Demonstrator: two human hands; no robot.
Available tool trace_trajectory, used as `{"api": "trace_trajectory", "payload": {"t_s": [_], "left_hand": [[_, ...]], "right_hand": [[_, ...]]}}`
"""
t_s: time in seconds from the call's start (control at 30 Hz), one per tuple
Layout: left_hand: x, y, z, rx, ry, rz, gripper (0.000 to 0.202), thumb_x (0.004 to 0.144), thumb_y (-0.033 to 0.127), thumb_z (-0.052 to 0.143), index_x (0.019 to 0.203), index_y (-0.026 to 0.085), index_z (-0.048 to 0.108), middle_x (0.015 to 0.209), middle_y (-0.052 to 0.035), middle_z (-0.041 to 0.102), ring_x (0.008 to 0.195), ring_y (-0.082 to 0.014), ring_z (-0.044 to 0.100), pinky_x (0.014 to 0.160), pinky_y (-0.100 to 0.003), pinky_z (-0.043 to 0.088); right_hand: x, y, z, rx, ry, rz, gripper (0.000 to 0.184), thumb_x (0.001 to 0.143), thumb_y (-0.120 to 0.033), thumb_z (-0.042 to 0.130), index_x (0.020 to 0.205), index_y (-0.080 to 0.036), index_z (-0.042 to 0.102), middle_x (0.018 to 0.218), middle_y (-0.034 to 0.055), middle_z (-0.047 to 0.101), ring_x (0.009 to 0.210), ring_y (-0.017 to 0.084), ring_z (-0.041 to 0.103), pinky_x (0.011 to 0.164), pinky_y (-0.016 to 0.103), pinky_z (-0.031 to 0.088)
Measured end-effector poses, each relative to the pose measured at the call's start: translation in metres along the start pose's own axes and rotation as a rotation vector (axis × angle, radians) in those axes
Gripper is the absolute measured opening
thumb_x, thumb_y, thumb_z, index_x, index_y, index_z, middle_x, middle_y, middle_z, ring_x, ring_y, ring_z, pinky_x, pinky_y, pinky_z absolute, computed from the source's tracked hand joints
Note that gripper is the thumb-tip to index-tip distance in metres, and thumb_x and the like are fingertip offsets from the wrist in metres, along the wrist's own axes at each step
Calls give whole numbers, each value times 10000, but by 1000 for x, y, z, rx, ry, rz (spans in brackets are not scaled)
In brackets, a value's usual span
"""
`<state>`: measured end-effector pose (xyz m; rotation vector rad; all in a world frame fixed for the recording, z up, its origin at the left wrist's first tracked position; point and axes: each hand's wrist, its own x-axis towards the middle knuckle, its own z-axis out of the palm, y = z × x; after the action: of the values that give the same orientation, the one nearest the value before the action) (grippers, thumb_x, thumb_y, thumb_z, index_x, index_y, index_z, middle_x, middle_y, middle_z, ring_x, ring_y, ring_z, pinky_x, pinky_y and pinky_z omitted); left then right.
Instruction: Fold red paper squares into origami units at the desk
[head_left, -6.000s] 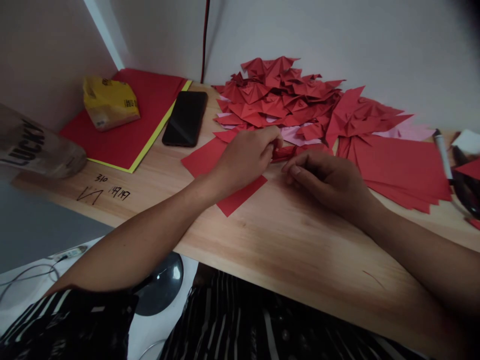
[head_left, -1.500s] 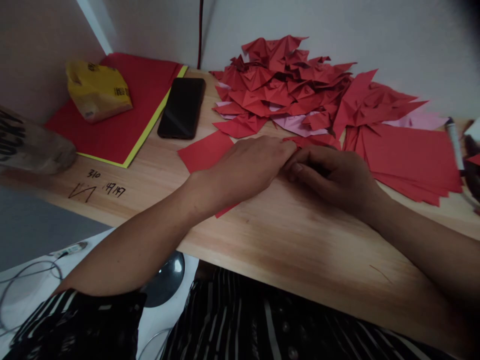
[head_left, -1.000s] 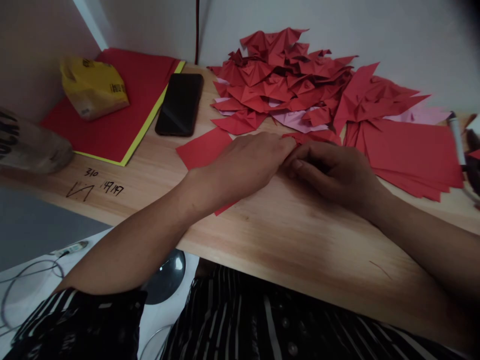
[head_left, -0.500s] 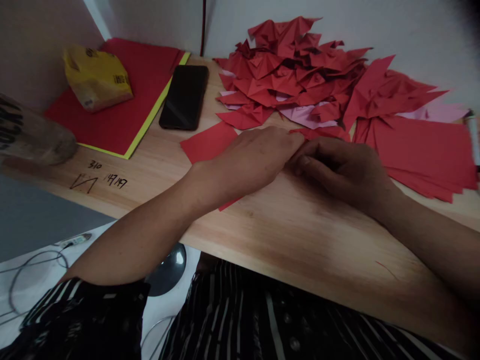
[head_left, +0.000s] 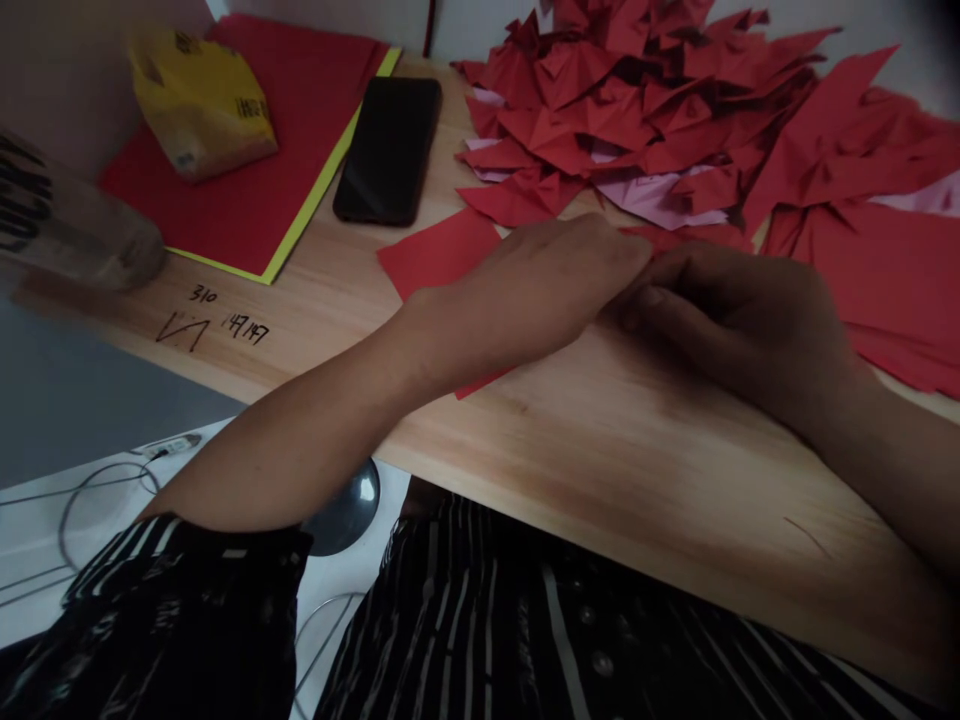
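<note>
My left hand (head_left: 551, 285) reaches across the table, back of the hand up, its fingers meeting those of my right hand (head_left: 750, 315). Both hands are closed at a piece of red paper (head_left: 694, 238), whose edge shows just behind the fingertips. Most of that paper is hidden, so its folds cannot be made out. Under my left hand and wrist lies a flat red sheet (head_left: 439, 252). Beyond the hands rises a heap of folded red paper pieces (head_left: 600, 120), with a pink folded piece (head_left: 664, 198) among them.
A stack of red sheets (head_left: 900, 275) lies to the right. At the left are a black phone (head_left: 388, 150), red card (head_left: 292, 110) with a yellow edge, a yellow bag (head_left: 206, 110) and a clear bottle (head_left: 82, 220). The wooden table's (head_left: 600, 460) front edge faces me.
The view has shifted, so the table's things appear farther up and to the right. Both hands keep nearly the same pose together at the red paper.
</note>
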<state>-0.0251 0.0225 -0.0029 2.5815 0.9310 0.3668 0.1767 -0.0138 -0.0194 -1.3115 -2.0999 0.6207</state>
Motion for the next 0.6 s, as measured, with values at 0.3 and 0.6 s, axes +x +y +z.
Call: {"api": "trace_trajectory", "payload": {"t_s": [0.3,0.6], "left_hand": [[2,6,-4,64,42,-24,195,952,213,455,904,143,631,915,-47,637,862,-178,606,767,-273,432],[9,4,-6,-64,215,-71,159,875,135,495,845,174,647,776,-21,652,773,-172,612,718,-294,425]], "right_hand": [[2,7,0,37,-13,-50,101,885,-212,589,815,-216,662,716,-16,680,592,115,573,555,255,417],[4,8,1,161,21,48,106,905,-255,573,841,-214,646,711,-12,648,624,130,576,576,267,430]]}}
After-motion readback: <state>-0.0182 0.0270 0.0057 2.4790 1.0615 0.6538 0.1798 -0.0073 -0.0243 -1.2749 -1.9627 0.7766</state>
